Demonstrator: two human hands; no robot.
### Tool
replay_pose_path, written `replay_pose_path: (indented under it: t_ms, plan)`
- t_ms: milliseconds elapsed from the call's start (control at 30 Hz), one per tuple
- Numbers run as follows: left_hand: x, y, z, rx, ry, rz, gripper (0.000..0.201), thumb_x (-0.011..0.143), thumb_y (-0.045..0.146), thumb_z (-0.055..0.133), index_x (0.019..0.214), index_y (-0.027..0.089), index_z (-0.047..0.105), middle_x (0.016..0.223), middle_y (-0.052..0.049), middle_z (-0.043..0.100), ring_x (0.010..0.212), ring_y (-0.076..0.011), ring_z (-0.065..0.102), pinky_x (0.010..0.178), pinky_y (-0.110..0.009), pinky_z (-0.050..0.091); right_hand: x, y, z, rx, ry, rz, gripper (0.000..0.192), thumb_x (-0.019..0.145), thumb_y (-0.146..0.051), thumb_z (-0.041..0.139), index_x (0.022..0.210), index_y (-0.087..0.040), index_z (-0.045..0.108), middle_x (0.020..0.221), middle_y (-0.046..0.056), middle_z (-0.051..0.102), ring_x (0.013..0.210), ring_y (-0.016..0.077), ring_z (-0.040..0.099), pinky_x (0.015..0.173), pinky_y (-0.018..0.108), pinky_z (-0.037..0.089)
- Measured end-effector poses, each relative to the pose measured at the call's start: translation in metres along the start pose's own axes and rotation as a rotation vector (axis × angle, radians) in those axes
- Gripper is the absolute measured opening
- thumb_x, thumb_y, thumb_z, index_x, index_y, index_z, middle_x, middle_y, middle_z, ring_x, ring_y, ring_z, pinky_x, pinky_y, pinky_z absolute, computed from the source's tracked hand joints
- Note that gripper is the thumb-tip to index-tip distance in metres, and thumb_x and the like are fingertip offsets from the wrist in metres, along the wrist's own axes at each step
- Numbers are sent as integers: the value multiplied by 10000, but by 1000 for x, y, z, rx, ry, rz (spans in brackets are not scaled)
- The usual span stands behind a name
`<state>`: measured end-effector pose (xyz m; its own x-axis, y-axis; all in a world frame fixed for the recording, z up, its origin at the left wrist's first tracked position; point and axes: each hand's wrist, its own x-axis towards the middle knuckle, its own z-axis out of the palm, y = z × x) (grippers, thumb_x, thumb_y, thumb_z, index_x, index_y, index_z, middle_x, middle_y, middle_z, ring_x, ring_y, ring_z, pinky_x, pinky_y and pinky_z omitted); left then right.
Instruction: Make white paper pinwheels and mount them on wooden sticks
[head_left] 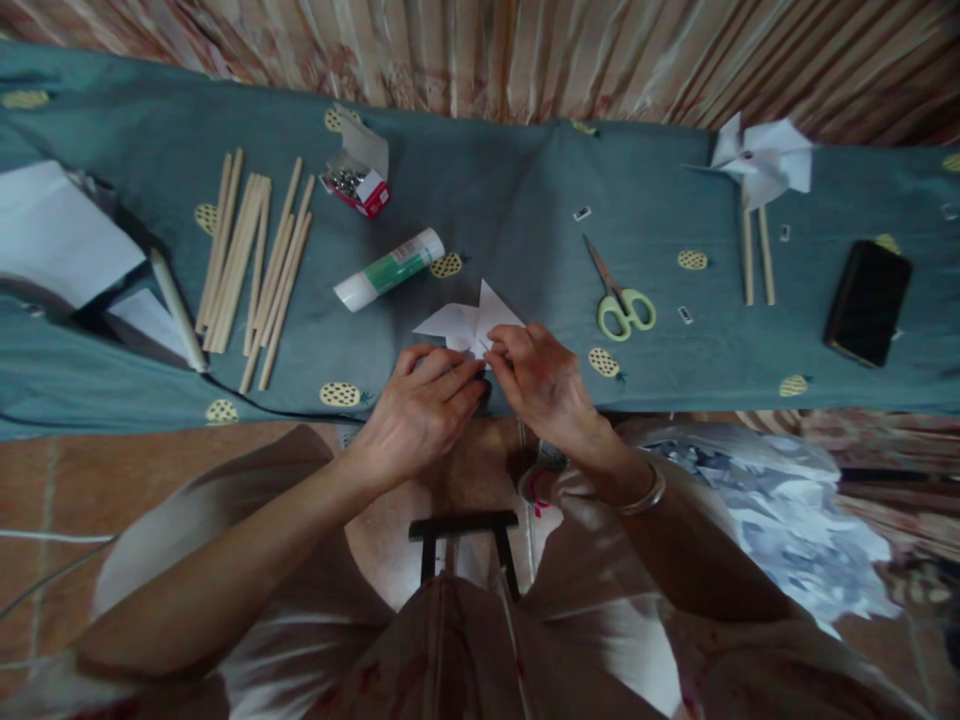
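A white paper pinwheel (459,322) with pointed blades lies at the table's front edge, between my two hands. My left hand (424,405) has its fingers closed on the lower left side of the paper. Thumb and fingers of my right hand (541,382) pinch close to the pinwheel's middle, where a thin dark pin-like piece (486,347) shows at the fingertips. Just beyond the paper rests a green and white glue stick (397,267). Scissors (624,306) with pale green handles lie to the right, blades partly apart.
Several wooden sticks (238,265) lie left, beside a white corded tool (177,310) and white paper sheets (64,235). An opened box of metal pins (358,185) stands behind. At right are a mounted pinwheel (765,165) and a black phone (868,303). A plastic bag (795,520) sits below.
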<state>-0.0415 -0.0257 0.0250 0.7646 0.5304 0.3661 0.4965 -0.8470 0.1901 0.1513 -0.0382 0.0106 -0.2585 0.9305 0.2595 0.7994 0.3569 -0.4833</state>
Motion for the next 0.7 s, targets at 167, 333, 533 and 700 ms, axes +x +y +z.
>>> replay_pose_path:
  t_ms: [167,333,533,700]
  plan:
    - [0,0,2,-10,9,-5,178,969,188,536,1031,145,697,1161,-68,736,988,-233,611,878,-409,439,2,-3,1,-70,6,-11,134,992,-232,432,1012,-213,564,873,60,651,865,222,610,771,352,508]
    - [2,0,3,-29,9,-2,180,965,175,534,1022,130,698,1140,-92,736,989,-231,610,887,-415,437,3,-6,3,-88,19,26,118,975,-213,447,978,-239,563,831,56,643,836,234,599,742,370,515]
    - [5,1,2,-3,19,4,189,976,190,515,1000,146,698,1101,-75,746,955,-221,623,883,-402,443,4,-10,3,-105,24,58,147,969,-204,425,973,-225,570,815,50,625,831,229,597,725,356,495]
    - [4,1,3,-61,-14,-26,203,977,179,501,1029,136,692,1080,-95,737,966,-224,616,897,-418,434,6,-12,4,-64,-6,125,146,953,-181,441,949,-220,581,817,64,614,842,247,600,743,372,471]
